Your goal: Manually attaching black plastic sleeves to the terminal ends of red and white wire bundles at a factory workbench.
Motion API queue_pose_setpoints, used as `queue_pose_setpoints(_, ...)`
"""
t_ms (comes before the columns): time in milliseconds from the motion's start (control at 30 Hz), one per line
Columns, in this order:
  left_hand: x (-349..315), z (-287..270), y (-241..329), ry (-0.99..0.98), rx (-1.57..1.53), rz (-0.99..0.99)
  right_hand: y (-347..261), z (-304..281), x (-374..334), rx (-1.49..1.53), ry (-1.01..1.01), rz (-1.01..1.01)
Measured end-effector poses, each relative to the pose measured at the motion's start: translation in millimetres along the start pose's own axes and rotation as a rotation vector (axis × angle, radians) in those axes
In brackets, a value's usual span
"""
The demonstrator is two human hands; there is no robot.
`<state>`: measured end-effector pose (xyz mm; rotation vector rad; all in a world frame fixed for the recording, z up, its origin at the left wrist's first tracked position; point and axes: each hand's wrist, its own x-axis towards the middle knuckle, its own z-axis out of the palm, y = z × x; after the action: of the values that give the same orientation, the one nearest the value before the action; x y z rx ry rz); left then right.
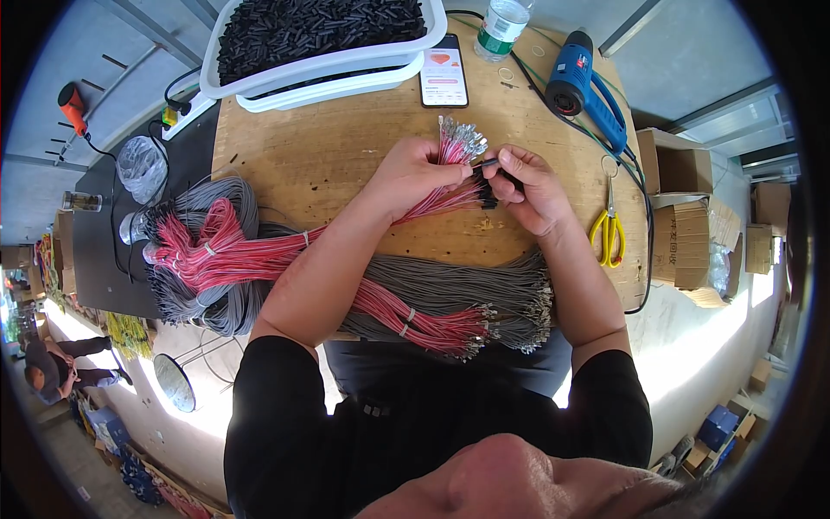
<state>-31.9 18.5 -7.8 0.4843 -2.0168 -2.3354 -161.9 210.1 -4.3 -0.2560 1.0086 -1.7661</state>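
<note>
My left hand [413, 177] is closed round a bundle of red and white wires [456, 156], just below their silvery metal terminals. Beside it, my right hand [532, 189] pinches a short black sleeve [488, 163] close to the wire ends at the left fingertips. Whether a wire runs inside that sleeve is too small to tell. More black sleeves [489, 199] sit on wires under my hands. Across the near side of the table, below my forearms, lie long grey cables [450, 278] and another tied red wire bundle [393, 313] with metal ends.
A white tub [324, 82] heaped with black sleeves stands at the back, with a phone [443, 73] and a plastic bottle [501, 30] beside it. To the right are a blue heat gun [572, 73] and yellow-handled scissors [609, 233]. Coiled cables [229, 203] lie left; a person [60, 368] is farther off.
</note>
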Motion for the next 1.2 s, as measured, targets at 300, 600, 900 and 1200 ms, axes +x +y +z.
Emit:
queue_pose_setpoints(300,-1.8,2.0,4.9,-0.012,0.004,-0.013,3.6,-2.6,1.7,-0.019,-0.048,-0.027)
queue_pose_setpoints(600,-3.1,4.0,5.8,-0.025,-0.034,0.007,-5.1,-6.0,2.3,-0.068,0.142,-0.176)
queue_pose_setpoints(900,0.5,0.6,0.1,0.002,0.148,0.074,-1.3,-9.2,2.1,-0.186,0.143,-0.253)
queue_pose_setpoints(1200,-0.2,3.3,0.7,-0.047,0.195,0.092,2.7,5.2,-2.8,-0.273,0.098,-0.151)
